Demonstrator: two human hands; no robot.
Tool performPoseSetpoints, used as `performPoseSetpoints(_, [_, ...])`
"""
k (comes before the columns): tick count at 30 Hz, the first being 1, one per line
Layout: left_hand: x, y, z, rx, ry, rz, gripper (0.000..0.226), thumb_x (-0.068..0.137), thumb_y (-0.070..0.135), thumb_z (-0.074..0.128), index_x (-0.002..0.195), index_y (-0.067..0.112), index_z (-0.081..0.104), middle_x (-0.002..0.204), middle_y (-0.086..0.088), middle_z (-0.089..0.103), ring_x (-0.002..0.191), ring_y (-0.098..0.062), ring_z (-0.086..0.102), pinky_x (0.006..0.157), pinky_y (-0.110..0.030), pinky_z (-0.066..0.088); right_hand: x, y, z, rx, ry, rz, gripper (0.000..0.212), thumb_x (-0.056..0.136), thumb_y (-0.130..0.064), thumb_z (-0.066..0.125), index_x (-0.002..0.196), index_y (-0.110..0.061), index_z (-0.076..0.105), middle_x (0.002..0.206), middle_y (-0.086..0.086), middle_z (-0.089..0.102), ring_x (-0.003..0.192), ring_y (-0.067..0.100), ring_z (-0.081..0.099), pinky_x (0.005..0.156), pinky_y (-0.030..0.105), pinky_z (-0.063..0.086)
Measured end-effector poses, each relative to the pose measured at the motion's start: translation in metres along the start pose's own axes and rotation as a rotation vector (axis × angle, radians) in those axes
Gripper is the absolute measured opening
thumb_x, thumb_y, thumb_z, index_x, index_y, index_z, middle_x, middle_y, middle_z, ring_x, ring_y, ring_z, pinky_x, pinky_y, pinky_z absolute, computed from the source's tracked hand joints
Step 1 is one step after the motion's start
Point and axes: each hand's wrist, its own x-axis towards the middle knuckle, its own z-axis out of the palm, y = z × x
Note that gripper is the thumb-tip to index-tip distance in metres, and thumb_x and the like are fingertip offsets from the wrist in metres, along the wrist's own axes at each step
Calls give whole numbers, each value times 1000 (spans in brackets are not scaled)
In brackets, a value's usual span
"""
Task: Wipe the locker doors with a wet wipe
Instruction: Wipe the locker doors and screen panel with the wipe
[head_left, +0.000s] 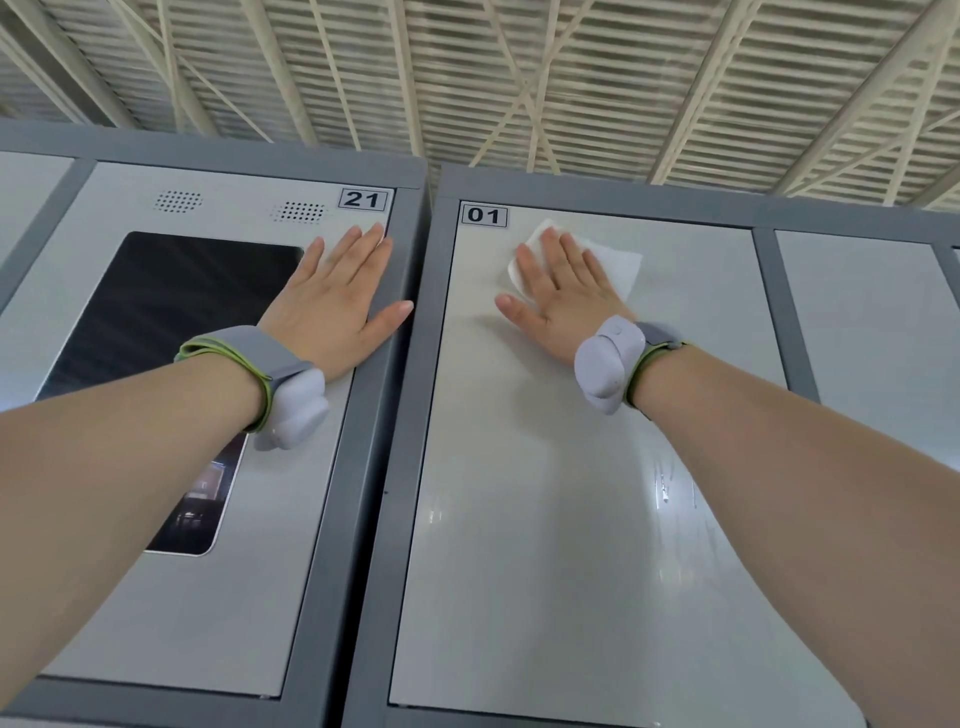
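The pale grey locker door marked 01 (545, 493) fills the right middle of the head view. Near its top left corner my right hand (563, 296) lies flat, fingers spread, pressing a white wet wipe (621, 265) against the door. Wet streaks show lower on this door at the right. My left hand (337, 296) rests flat and empty on the panel marked 21 (208, 597), by its right edge, thumb over the dark grey frame. Both wrists carry grey bands with white sensor pods.
Panel 21 has a dark screen (156, 332) and two speaker grilles above it. A dark grey frame post (384, 467) separates the two units. Another pale locker door (872, 332) sits to the right. A slatted ceiling with beams runs overhead.
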Motion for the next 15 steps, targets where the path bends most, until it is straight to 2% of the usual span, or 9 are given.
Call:
performPoseSetpoints(3, [-2,-4,-1,9,-34,-20,69,97,48,20,151,8,4,159,-3,-3,146,-17,-7,116,-35,-8,-7,6,-1,-17,-11,-10,68,96,-58,17,152,-24,-2,158,5,-16,145,17,-17,116,30,-13])
performPoseSetpoints(7, [-7,-14,5,45,-78,-13,75,95,60,8,151,10,2,159,-2,-3,146,-17,-8,116,-35,-8,8,10,-3,10,24,230,76,93,-64,15,152,-21,-3,158,10,-16,145,21,-17,117,33,-11])
performPoseSetpoints(9, [-10,-18,10,58,-63,2,83,87,63,2,151,11,2,159,-3,-1,146,-17,-6,116,-35,-8,18,3,-4,20,33,295,79,92,-66,16,152,-19,-3,158,13,-15,145,23,-16,117,35,-11])
performPoseSetpoints(12, [-11,-19,13,78,-48,16,93,79,68,-7,151,10,1,159,-3,-1,146,-18,-4,115,-35,-8,29,-9,-5,13,48,301,81,91,-68,16,152,-18,-3,157,14,-15,145,24,-17,117,35,-11])
performPoseSetpoints(15, [-11,-19,14,78,-45,21,86,89,69,-2,151,10,0,159,-4,-2,146,-18,-5,115,-35,-9,31,-14,-4,7,37,237,80,91,-68,15,152,-20,-4,157,12,-16,145,23,-18,116,35,-12])
